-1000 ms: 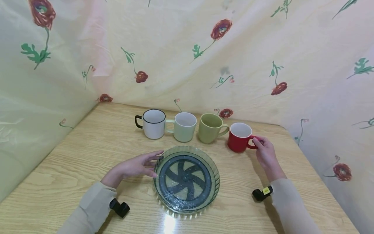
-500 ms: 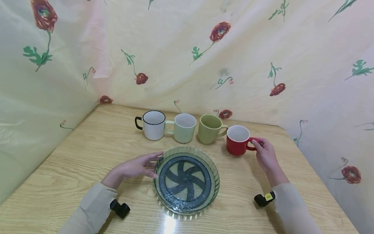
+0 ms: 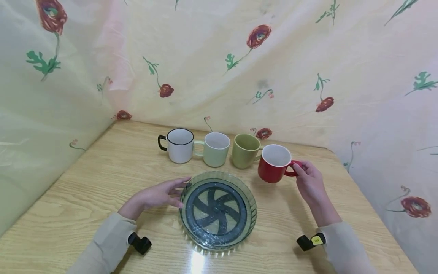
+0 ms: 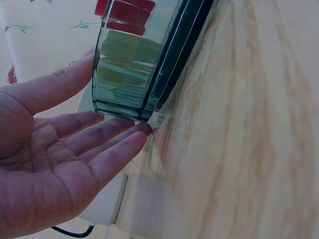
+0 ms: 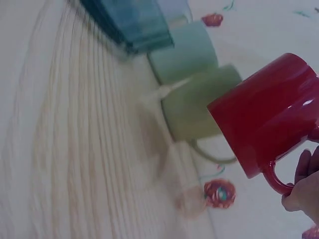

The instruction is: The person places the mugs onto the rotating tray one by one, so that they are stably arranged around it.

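Observation:
My right hand (image 3: pixel 310 182) pinches the handle of a red mug (image 3: pixel 271 170), white inside. In the right wrist view the red mug (image 5: pixel 266 112) hangs tilted, clear of the wooden table. My left hand (image 3: pixel 160 195) has its fingers spread at the left side of a round green-tinted glass dish (image 3: pixel 252 213) with a ribbed wall and a dark swirl pattern on its bottom. The left wrist view shows the fingertips right at the wall of the glass dish (image 4: pixel 124 74), thumb near the rim.
Behind the dish stand a white mug (image 3: pixel 180 150) with a black rim and handle, a pale green mug (image 3: pixel 215 154) and an olive green mug (image 3: pixel 243 154), in a row. A floral-patterned sheet (image 3: pixel 205 57) hangs behind the wooden table (image 3: pixel 102 179).
My right hand has lifted the red mug off the table and moved it a little left, toward the olive mug and the dish. The left hand and the dish have stayed in place.

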Demonstrator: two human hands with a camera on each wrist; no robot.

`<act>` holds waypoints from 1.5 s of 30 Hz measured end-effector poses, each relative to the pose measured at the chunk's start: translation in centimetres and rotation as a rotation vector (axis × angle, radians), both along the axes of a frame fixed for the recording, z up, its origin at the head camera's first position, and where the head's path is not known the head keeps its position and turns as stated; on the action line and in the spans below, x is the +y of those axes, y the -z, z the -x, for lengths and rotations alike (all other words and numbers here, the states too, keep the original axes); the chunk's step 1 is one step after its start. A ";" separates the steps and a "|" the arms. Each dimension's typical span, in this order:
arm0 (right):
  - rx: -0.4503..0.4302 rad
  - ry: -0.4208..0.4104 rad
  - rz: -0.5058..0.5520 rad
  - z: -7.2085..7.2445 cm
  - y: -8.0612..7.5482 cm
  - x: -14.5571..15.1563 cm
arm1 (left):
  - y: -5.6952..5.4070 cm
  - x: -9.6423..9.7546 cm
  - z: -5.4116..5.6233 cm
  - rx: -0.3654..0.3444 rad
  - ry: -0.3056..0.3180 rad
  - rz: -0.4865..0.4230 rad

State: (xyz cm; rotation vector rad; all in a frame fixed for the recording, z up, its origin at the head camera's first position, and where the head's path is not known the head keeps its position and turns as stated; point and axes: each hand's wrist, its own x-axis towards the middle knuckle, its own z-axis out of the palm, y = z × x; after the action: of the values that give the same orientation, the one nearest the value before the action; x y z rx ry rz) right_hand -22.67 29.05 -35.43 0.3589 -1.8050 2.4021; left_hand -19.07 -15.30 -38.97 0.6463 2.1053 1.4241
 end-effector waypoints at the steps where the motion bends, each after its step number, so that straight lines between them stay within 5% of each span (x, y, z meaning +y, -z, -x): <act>1: -0.002 -0.010 -0.007 -0.1 -0.1 -0.4 | 0.0 -0.1 0.0 0.002 -0.007 0.003; 16: 0.053 -0.174 -0.012 -1.9 -0.6 -4.5 | 0.1 0.1 0.1 -0.001 -0.006 -0.001; 45: 0.000 -0.217 -0.136 -1.3 0.4 -10.2 | 0.0 0.3 0.2 0.004 0.009 -0.014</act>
State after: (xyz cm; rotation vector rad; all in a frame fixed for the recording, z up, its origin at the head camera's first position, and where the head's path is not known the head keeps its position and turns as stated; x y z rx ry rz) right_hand -21.39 18.83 -35.88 0.5983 -2.0320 2.4184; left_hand -19.27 -15.04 -39.02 0.6643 2.0950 1.4350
